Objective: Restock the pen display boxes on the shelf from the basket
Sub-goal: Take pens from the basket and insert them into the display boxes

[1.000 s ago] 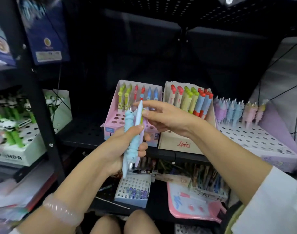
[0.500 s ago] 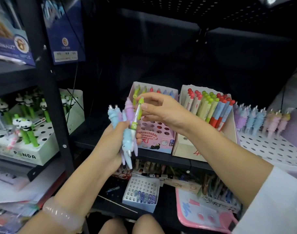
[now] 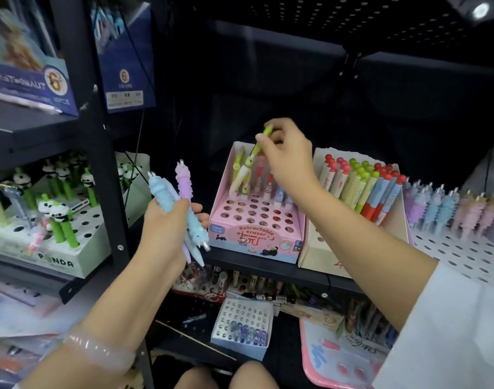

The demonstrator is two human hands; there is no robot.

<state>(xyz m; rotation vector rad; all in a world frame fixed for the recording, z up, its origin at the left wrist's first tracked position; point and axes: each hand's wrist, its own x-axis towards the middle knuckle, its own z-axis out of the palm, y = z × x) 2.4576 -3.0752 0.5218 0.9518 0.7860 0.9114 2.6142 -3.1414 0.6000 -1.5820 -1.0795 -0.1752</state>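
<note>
Green-and-white pen (image 3: 250,161), centre of frame, pinched near its upper end by right hand (image 3: 288,158), tilted, lower tip over back rows of pink display box (image 3: 254,242). Front rows of holes there unfilled; back row partly stocked. Left hand (image 3: 167,228), lower centre-left, clenched round bundle of blue and purple ribbed pens (image 3: 181,209), just left of box's left edge, close to black shelf upright (image 3: 100,164). Cream box of red- and green-capped pens (image 3: 361,192) abutting pink box on right.
</note>
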